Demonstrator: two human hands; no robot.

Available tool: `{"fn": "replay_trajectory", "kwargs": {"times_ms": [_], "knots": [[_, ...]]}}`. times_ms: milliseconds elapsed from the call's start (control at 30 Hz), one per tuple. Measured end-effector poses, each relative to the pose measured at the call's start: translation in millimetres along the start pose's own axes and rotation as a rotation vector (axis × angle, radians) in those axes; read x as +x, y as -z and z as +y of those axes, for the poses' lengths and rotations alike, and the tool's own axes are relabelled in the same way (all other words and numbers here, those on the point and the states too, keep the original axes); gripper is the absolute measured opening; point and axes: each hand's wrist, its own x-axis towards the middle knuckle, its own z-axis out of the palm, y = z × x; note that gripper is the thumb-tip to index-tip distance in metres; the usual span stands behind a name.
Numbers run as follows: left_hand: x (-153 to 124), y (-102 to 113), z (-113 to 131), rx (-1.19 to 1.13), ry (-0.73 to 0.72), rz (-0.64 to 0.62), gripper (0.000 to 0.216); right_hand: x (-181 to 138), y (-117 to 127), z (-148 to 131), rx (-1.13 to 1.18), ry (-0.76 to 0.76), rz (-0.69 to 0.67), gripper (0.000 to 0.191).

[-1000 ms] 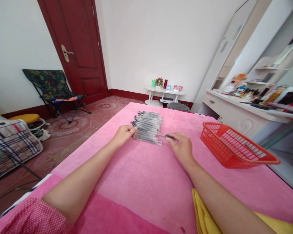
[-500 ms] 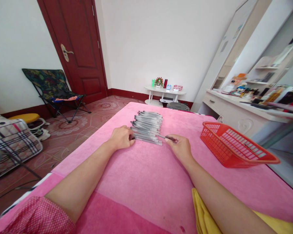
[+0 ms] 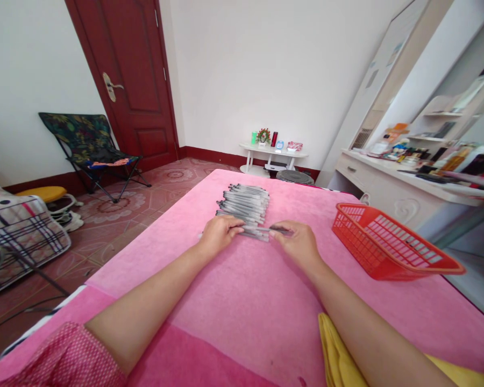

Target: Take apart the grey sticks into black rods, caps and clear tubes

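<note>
Pens lie side by side in a row on the pink cloth, dark ends mostly toward my left, presumably to face one way. My right hand pinches one pen by its dark end, apparently leaving the shaft exposed. My left hand is curled near the opposite end, fingertips together (whether they grip it, I cannot tell). The red basket stands well apart, likely for clearance.
</note>
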Motion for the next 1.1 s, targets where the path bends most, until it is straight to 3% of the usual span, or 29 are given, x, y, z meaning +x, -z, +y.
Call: {"fn": "replay_trajectory", "kwargs": {"times_ms": [200,367,500,633,833,967,1100], "knots": [[-4,0,0,0.081,0.012,0.026,0.02,3,6,-5,-0.041,0.017,-0.055,0.018],[-4,6,1,0.198,0.017,0.014,0.02,10,25,-8,-0.345,0.094,-0.151,0.015],[-4,11,1,0.267,0.076,0.046,0.021,17,43,5,-0.561,-0.059,-0.097,0.016],[-3,13,4,0.321,0.133,0.068,0.021,20,50,10,-0.607,-0.282,-0.067,0.022],[-3,17,7,0.327,0.184,0.084,0.021,21,60,12,-0.681,-0.401,-0.087,0.026],[-1,16,4,0.216,0.269,0.128,0.021,23,68,24,-0.553,-0.484,-0.037,0.031],[2,4,16,-0.117,0.32,0.123,0.023,22,51,11,0.001,-0.36,-0.048,0.043]]}}
